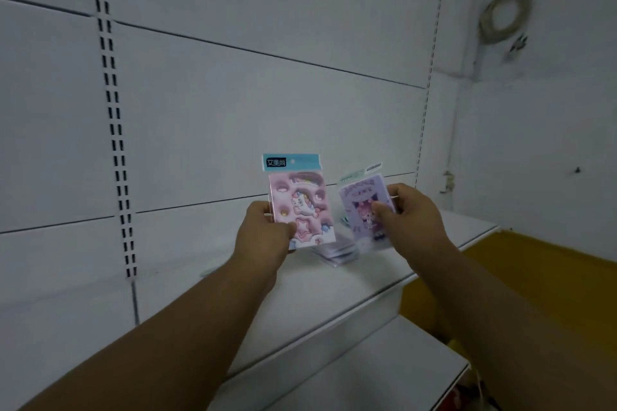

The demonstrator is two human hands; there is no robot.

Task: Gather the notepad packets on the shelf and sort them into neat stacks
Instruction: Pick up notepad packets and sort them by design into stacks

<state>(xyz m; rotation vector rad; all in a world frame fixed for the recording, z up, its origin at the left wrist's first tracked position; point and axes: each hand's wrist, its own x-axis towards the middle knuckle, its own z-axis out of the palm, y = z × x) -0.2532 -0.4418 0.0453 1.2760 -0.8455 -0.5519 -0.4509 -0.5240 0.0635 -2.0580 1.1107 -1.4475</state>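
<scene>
My left hand (263, 237) holds a pink notepad packet (300, 200) upright by its lower left corner; it has a cartoon unicorn print and a blue header card. My right hand (410, 213) grips a purple notepad packet (362, 203) by its right edge, tilted slightly and raised above the shelf. Both packets are side by side over the white shelf (334, 290). Behind and below them a small pile of packets (335, 250) lies flat on the shelf, partly hidden by the held ones.
White slotted back panels (233, 93) rise behind the shelf, with a dark slotted upright (115, 130) at the left. A lower white shelf (384, 364) juts out below. Yellow floor (534, 277) lies to the right, and a coiled cable (504, 15) hangs on the wall.
</scene>
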